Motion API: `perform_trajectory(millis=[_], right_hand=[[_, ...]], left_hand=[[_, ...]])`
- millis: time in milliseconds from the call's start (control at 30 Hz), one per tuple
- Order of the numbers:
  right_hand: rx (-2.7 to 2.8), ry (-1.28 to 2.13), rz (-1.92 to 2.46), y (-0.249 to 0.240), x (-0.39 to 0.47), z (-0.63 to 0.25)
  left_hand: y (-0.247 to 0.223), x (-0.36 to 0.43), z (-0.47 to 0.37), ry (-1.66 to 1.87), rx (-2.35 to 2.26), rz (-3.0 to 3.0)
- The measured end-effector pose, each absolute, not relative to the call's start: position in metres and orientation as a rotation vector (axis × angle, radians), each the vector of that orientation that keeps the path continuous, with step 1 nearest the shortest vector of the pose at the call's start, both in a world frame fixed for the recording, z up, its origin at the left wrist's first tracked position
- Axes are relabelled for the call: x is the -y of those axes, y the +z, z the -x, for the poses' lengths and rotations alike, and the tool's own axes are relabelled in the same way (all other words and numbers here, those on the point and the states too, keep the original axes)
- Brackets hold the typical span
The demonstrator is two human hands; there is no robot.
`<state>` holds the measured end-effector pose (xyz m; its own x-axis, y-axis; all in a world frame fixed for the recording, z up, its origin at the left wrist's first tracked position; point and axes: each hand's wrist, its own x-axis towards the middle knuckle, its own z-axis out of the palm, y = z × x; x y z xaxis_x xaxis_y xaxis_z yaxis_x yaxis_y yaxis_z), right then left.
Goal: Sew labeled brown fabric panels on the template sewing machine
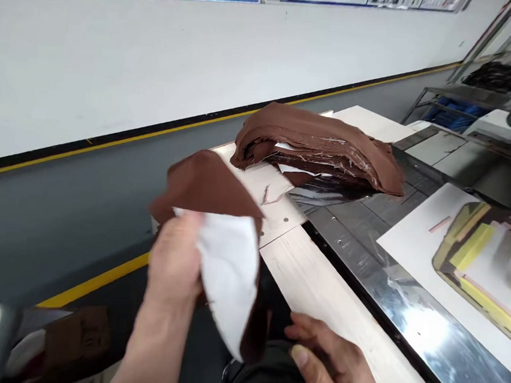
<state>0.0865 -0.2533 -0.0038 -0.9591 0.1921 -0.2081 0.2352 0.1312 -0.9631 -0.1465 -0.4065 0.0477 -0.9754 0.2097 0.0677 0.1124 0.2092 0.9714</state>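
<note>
My left hand (pixel 177 256) grips a brown fabric piece (pixel 211 184) with a white piece (pixel 230 267) against it, held up off the table's left edge. The white piece hangs down, with brown cloth behind it. My right hand (pixel 333 361) is low in the view by the near table edge, fingers apart and holding nothing. Further back, a thick stack of brown fabric pieces (pixel 324 132) lies bent over on the table, with frayed edges and some white layers showing.
A pale wooden board (pixel 337 283) borders a shiny metal plate (pixel 368 244). On the right lies a white sheet with a yellow-edged template (pixel 471 248). A cardboard box (pixel 79 337) is at lower left, a metal rack (pixel 454 96) at the back right.
</note>
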Motion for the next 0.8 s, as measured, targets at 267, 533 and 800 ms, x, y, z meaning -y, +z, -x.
perform_trajectory(millis=[267,533,800], right_hand=[[-1.855,-2.584,-0.91,0.004,0.209,-0.112],[-1.782,-2.579,-0.864,-0.001,0.194,-0.132],[-1.877,-2.702,-0.713,-0.013,0.199,-0.131]], left_hand=[[0.055,0.312,0.105,1.373,-1.873,-1.321],[0.021,0.347,0.136,1.268,-2.429,-0.961],[-0.001,0.311,0.046,0.591,-2.138,-1.852]])
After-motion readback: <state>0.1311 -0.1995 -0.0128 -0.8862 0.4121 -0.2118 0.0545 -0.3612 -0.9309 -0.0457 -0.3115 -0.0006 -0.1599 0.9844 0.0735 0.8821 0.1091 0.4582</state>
